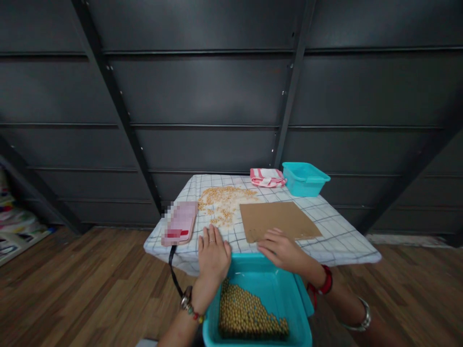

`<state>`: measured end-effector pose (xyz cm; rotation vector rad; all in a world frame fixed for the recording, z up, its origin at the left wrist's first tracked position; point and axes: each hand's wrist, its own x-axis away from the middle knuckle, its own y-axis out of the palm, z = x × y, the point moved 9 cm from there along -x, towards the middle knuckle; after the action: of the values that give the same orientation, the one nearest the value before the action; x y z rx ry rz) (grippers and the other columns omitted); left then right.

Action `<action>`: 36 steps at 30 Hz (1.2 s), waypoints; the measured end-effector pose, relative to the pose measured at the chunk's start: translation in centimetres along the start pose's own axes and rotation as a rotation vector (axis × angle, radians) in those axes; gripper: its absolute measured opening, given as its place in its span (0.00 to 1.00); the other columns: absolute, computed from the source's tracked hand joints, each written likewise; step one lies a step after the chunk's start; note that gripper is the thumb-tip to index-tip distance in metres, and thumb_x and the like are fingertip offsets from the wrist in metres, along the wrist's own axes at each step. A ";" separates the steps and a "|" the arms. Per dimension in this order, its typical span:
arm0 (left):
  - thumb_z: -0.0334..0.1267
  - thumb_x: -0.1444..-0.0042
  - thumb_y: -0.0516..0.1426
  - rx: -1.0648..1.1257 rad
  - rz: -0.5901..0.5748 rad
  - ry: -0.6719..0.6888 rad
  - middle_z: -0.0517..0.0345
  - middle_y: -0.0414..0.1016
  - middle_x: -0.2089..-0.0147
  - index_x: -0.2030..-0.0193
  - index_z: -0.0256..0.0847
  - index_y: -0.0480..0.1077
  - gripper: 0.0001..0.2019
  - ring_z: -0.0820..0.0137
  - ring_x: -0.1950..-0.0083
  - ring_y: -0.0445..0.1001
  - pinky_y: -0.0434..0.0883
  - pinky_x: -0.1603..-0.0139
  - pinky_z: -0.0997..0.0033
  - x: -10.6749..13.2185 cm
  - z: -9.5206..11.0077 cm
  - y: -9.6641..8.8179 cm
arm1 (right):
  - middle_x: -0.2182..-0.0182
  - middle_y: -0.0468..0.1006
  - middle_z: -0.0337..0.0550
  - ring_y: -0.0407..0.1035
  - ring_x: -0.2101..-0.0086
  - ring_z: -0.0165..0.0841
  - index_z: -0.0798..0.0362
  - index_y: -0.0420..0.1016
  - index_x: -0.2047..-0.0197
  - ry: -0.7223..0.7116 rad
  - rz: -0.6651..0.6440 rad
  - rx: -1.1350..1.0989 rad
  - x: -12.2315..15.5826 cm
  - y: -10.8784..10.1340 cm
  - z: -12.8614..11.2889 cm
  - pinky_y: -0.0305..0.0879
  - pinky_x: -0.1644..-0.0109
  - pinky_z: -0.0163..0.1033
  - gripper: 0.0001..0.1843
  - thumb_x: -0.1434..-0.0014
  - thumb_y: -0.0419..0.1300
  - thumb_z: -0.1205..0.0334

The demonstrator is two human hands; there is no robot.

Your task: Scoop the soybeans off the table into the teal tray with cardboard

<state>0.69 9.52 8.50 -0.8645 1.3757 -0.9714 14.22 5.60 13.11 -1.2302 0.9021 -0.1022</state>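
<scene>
My left hand (212, 255) lies flat at the near edge of the table, fingers stretched out, holding nothing. My right hand (280, 249) is over the far right rim of a teal plastic basin (285, 294), its fingers extended and close together, beside the near edge of a brown cardboard sheet (278, 219). Whether its fingertips touch the cardboard I cannot tell. Small round yellow-green beans (249, 311) cover the near left part of the basin. Beyond my left hand, yellow-orange grains (224, 197) are scattered among whitish finer bits on the cloth.
A white checked cloth (343, 238) covers the table. A pink phone (181, 221) lies at the left, with a black strap (173, 270) hanging down. A folded pink-and-white towel (267, 177) and a second teal basin (306, 180) stand at the back, before a dark panelled wall (202, 91).
</scene>
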 end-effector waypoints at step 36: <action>0.35 0.45 0.45 -0.086 -0.024 -0.044 0.37 0.62 0.42 0.41 0.39 0.57 0.24 0.53 0.41 0.62 0.62 0.45 0.53 -0.3 -0.4 -0.2 | 0.60 0.73 0.52 0.68 0.60 0.39 0.60 0.72 0.59 0.432 -0.673 0.006 -1.6 5.0 20.0 0.65 0.56 0.43 0.14 0.45 0.58 0.58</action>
<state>0.28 9.77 8.78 -0.9639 1.3801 -0.9116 24.07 23.66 10.65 -1.4931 0.8120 -0.9344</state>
